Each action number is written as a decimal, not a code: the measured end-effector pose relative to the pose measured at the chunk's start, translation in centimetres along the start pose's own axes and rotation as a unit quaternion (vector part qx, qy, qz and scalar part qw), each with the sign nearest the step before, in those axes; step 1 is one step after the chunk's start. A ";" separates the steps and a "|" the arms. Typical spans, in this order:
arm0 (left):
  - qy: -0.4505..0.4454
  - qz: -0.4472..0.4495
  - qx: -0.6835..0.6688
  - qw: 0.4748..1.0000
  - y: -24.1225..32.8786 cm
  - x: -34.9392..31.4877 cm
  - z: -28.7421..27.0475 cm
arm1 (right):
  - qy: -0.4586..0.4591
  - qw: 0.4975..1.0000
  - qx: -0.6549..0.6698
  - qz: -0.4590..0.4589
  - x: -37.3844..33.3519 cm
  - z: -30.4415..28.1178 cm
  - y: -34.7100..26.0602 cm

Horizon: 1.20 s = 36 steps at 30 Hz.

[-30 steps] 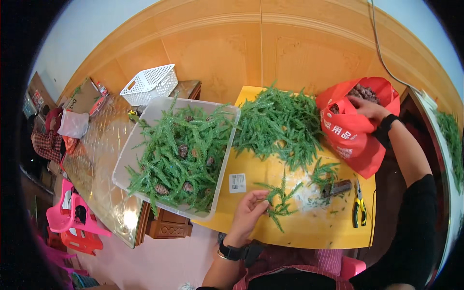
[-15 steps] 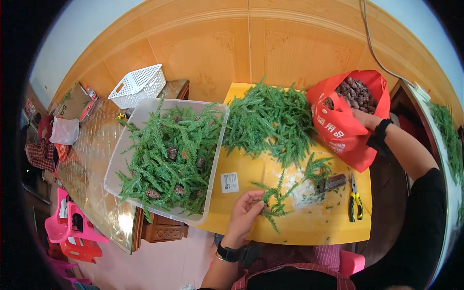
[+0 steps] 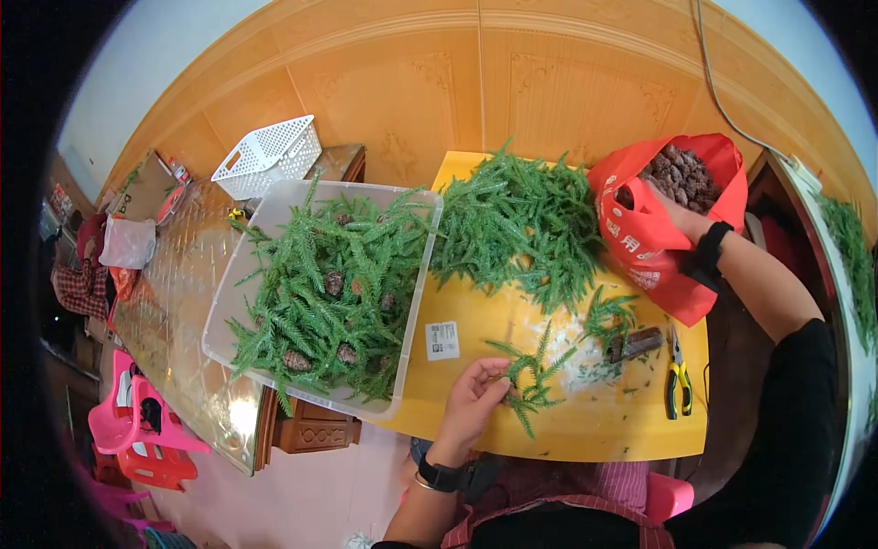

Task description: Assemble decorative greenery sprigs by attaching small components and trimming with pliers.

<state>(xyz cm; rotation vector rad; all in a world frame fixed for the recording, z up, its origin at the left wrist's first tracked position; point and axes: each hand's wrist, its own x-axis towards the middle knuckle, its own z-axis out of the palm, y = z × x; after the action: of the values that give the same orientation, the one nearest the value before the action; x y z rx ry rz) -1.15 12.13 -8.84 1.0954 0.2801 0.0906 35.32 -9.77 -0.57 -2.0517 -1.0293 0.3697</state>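
My left hand (image 3: 475, 395) pinches a green artificial pine sprig (image 3: 533, 373) by its stem, low over the front of the yellow board (image 3: 494, 435). At the right, my right hand (image 3: 679, 216) reaches into a red bag (image 3: 645, 240) filled with brown pine cones (image 3: 681, 177); its fingers are hidden inside. A dense heap of pine sprigs (image 3: 521, 229) covers the back of the board. Left of it stands a clear plastic bin (image 3: 217, 335) holding finished-looking sprigs, with several pine cones among the greenery.
Near the right edge of the board lie yellow-black pliers (image 3: 679, 384), a dark brown block (image 3: 635, 344) and a small loose sprig (image 3: 607, 316). A white label (image 3: 442, 340) is beside the bin. Behind the bin sits a white perforated basket (image 3: 268, 157) on a glossy table (image 3: 174, 302).
The whole view has shifted slightly. My right hand has moved a little further into the red bag. My left hand keeps hold of the sprig in about the same place.
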 end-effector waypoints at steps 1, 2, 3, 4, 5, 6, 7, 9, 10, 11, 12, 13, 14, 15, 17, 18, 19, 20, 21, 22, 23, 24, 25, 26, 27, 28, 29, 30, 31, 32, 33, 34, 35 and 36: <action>0.003 0.002 -0.005 1.000 -0.1 0.0 -0.2 | -0.001 1.000 0.002 -0.001 0.3 0.5 -0.3; 0.004 0.002 -0.005 1.000 0.1 0.0 -0.3 | 0.035 0.989 0.130 0.069 0.6 1.3 -0.6; 0.013 -0.003 -0.001 1.000 0.2 -0.2 -0.6 | 0.065 0.954 0.257 0.139 0.9 2.3 -1.2; 0.009 -0.007 0.003 1.000 0.3 -0.2 -0.4 | 0.071 0.954 0.254 0.142 1.1 1.7 0.4; -0.007 -0.009 0.002 1.000 0.2 0.1 0.1 | 0.016 0.968 0.219 0.119 1.1 0.2 3.5; -0.008 -0.007 0.002 1.000 0.1 0.1 -0.1 | -0.056 0.976 0.188 0.093 1.7 0.6 3.1; -0.009 -0.004 0.002 1.000 -0.1 0.0 -0.2 | -0.088 0.958 0.244 0.122 1.6 0.7 2.6; -0.011 -0.002 0.000 1.000 -0.7 0.0 -0.4 | -0.090 0.983 0.147 0.069 1.1 1.0 1.2; -0.015 0.000 -0.001 1.000 -0.8 0.0 -0.5 | -0.088 0.995 0.048 0.015 1.1 1.2 0.7; -0.012 0.001 0.001 1.000 -0.6 0.0 -0.6 | -0.090 0.995 0.050 0.012 1.2 1.7 0.9; -0.006 0.001 -0.004 1.000 -0.5 0.0 -0.5 | -0.069 0.984 0.159 0.027 1.0 1.7 1.6; 0.001 -0.001 -0.008 1.000 -0.4 0.0 -0.3 | -0.047 0.961 0.268 0.042 0.7 1.6 2.7; -0.001 -0.002 -0.008 1.000 -0.4 0.1 -0.1 | -0.044 0.962 0.267 0.043 0.8 1.3 3.8; 0.000 -0.001 -0.003 1.000 -0.3 0.0 0.0 | -0.053 0.974 0.211 0.068 1.1 0.9 4.3; 0.002 -0.003 0.001 1.000 -0.3 -0.1 0.2 | -0.062 0.981 0.155 0.095 0.9 0.7 5.6; -0.002 0.000 0.007 1.000 -0.3 -0.2 0.2 | -0.012 0.998 -0.004 0.060 0.9 1.3 4.4; -0.005 0.002 0.014 1.000 -0.2 -0.2 0.1 | 0.038 0.986 -0.162 0.023 0.9 1.8 3.6; -0.001 0.000 0.015 1.000 -0.1 -0.1 -0.1 | 0.035 0.986 -0.159 0.022 1.8 1.7 5.7; -0.013 0.004 0.011 1.000 0.0 0.3 0.5 | 0.035 0.991 -0.128 0.026 1.9 -0.5 9.3; -0.015 0.006 0.008 1.000 -0.1 0.4 0.7 | 0.026 0.995 -0.091 0.026 2.0 -1.2 11.6; 0.004 0.002 0.009 1.000 -0.2 0.0 0.1 | -0.001 0.996 -0.081 0.034 2.8 0.6 10.2; 0.015 0.004 0.009 1.000 -0.3 -0.3 -0.3 | -0.012 0.997 -0.073 0.031 3.3 2.1 8.3; 0.023 0.007 0.009 1.000 -0.3 -0.7 -0.5 | -0.035 0.996 0.055 0.067 3.7 3.3 6.1; 0.032 0.006 0.009 0.999 -0.4 -1.1 -0.7 | -0.057 0.977 0.179 0.104 4.0 4.2 5.0; 0.002 0.010 0.009 1.000 -0.5 -0.4 0.3 | -0.023 0.993 0.067 0.090 4.3 1.2 10.3; -0.020 0.015 0.008 1.000 -0.6 0.1 0.8 | -0.008 0.993 0.057 0.098 4.3 -0.8 14.4; -0.043 0.015 0.002 0.999 -0.6 0.8 1.5 | 0.033 0.994 0.034 0.098 3.6 -3.2 17.6; -0.049 0.012 0.005 0.999 -0.6 1.2 1.7 | 0.062 0.994 0.019 0.090 3.4 -4.1 19.0; -0.026 0.009 0.014 1.000 -0.5 0.7 0.9 | 0.045 0.995 0.032 0.082 4.6 -1.4 16.9; -0.008 0.008 0.017 1.000 -0.6 0.3 0.2 | 0.028 0.940 0.308 0.145 5.1 0.8 14.7; 0.011 0.012 0.011 1.000 -0.7 -0.3 -0.4 | 0.009 0.807 0.555 0.202 5.4 2.7 11.5; 0.018 0.015 0.003 1.000 -0.6 -0.5 -0.4 | 0.006 0.806 0.556 0.202 4.8 3.3 9.4; 0.014 0.012 0.002 1.000 -0.6 -0.4 -0.2 | 0.032 0.837 0.511 0.192 3.9 3.3 7.8; 0.005 0.011 0.003 1.000 -0.5 -0.3 0.1 | 0.059 0.864 0.465 0.182 3.0 3.1 6.4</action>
<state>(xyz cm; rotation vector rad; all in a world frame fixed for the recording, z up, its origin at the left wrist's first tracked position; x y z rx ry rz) -1.44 11.74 -9.22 1.1043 0.2774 0.1153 38.91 -8.06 -7.18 -1.3228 -0.2496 0.7515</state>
